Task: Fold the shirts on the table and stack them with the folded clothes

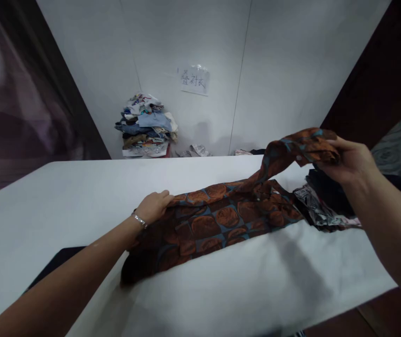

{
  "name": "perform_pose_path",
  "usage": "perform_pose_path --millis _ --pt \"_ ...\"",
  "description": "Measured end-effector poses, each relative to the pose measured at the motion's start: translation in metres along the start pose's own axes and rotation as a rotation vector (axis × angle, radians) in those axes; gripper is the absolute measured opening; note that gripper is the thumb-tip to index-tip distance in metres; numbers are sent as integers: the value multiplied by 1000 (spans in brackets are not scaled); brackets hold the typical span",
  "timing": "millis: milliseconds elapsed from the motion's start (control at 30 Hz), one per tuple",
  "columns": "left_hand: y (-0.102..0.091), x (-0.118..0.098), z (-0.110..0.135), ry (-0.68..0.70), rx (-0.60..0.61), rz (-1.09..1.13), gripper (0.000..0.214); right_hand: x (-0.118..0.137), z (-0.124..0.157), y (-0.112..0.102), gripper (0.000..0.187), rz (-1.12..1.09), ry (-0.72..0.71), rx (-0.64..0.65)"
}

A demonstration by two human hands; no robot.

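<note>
A brown and blue patterned shirt (226, 216) lies lengthwise across the white table, partly folded into a long strip. My left hand (154, 206), with a silver bracelet at the wrist, grips the shirt's far edge near its left end. Off to the right, my right hand (351, 157) holds up a sleeve of the same shirt, its fingers closed round the cuff end. From there the raised sleeve sags down to the shirt's body. The collar area rests at the right end, beside other folded clothes.
A pile of folded clothes (147, 124) stands beyond the table's far edge, against the wall. Dark and printed garments (321, 201) lie at the right of the white table (70, 196). Something dark (63, 255) lies under my left forearm. A handwritten sign (195, 80) hangs on the wall.
</note>
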State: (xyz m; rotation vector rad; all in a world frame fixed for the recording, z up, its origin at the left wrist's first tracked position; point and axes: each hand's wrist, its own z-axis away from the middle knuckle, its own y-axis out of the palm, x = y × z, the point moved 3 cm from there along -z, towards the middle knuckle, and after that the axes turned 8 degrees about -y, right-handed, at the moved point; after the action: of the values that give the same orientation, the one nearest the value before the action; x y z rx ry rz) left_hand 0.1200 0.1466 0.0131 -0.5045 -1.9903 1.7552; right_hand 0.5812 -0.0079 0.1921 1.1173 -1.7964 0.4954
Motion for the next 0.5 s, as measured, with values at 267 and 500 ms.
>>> perform_pose_path --millis 267,500 --pt "16 -6 38 21 19 -25 32 -2 70 -44 29 -47 225 -95" --pt "20 -6 75 -46 97 -31 29 -3 70 -50 27 -49 366 -117"
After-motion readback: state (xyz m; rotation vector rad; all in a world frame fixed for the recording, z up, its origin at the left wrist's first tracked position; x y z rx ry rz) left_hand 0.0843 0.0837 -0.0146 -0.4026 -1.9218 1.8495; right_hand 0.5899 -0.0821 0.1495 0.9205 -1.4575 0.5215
